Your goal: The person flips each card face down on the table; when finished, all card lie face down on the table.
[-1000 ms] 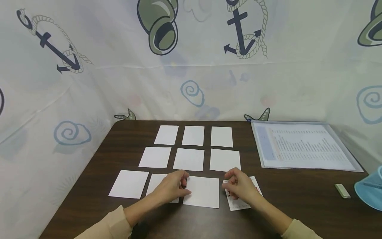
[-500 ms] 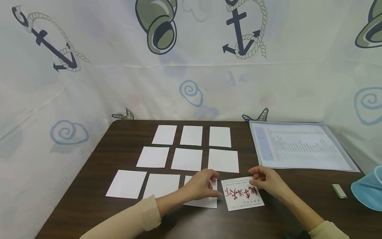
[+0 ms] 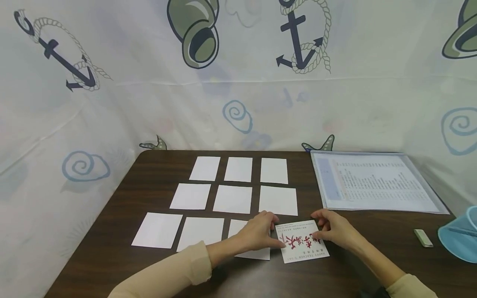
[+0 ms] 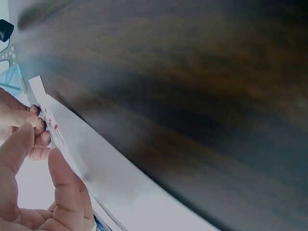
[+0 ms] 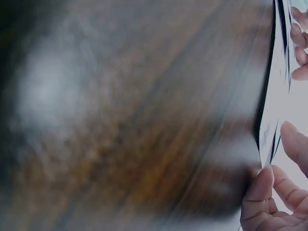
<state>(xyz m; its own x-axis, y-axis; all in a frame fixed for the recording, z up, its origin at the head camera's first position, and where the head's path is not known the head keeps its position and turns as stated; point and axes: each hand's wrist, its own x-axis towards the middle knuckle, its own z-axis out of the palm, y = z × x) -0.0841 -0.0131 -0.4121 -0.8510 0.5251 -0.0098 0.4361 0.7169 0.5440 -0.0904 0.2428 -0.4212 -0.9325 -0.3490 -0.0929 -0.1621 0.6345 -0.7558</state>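
A white greeting card (image 3: 305, 253) with red handwritten-style characters and small print lies on the dark table, its print upside down from here. My left hand (image 3: 258, 232) touches its left edge, thumb on the face, wrist over a blank white card (image 3: 257, 253) that it partly hides. At the right edge, my right hand (image 3: 338, 228) has its thumb on the card and forefinger by the upper corner. In the left wrist view, my left hand (image 4: 67, 197) shows thumb and fingers apart. My right hand (image 5: 264, 211) is close to the card's edge in the right wrist view.
Blank white squares stand in rows, such as one in the middle (image 3: 232, 199). A printed sheet in a clear sleeve (image 3: 384, 182) lies back right. Farther right are a small pale block (image 3: 423, 238) and a light-blue container (image 3: 458, 244). A patterned curtain (image 3: 167, 111) hangs behind the table.
Over the second, both hands have moved right, uncovering the printed card and the middle front square. Since half a second ago, my left hand has reached the printed card's left edge; my right thumb has shifted down.
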